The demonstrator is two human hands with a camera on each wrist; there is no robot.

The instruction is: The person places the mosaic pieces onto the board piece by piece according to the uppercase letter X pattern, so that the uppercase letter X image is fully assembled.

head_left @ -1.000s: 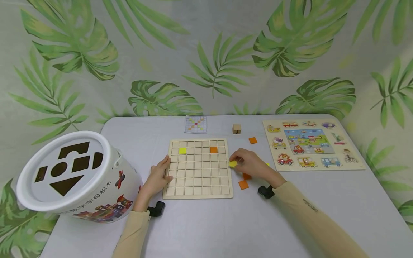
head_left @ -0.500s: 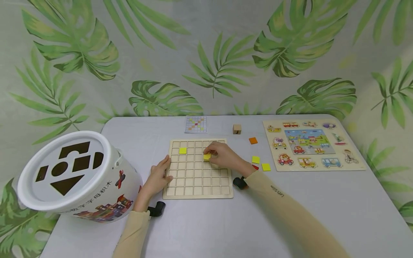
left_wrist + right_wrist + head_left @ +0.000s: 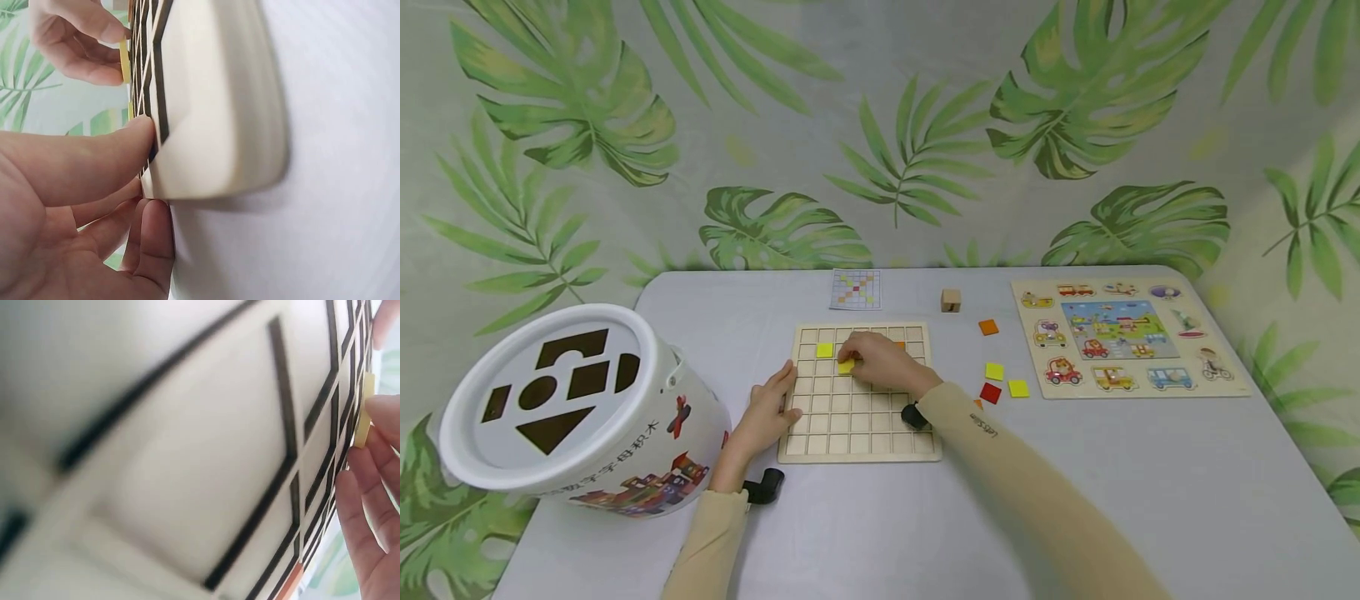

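Observation:
A wooden grid board [image 3: 880, 425] lies in front of me in the head view. My left hand [image 3: 765, 406] holds its left edge, thumb [image 3: 125, 153] on the top face and fingers against the side. Between thumb and fingertips, my right hand [image 3: 886, 362] pinches a yellow square tile [image 3: 846, 367] over the upper left part of the grid. In the right wrist view this tile [image 3: 364, 415] stands tilted close to the grid. Another yellow tile [image 3: 825, 350] sits in an upper-left cell, just beyond it. An orange tile [image 3: 900, 344] in the grid is partly hidden by my right hand.
Right of the board lie loose yellow tiles [image 3: 995, 372], a red tile [image 3: 990, 392] and orange tiles [image 3: 988, 327]. A pattern card [image 3: 855, 289] and wooden cube [image 3: 951, 301] are behind. A vehicle puzzle [image 3: 1105, 371] lies right; a white bucket [image 3: 692, 417] stands left.
My right hand has carried the yellow tile leftward from beside the board to the upper left of the grid, uncovering loose tiles at the right. My left hand stays on the edge.

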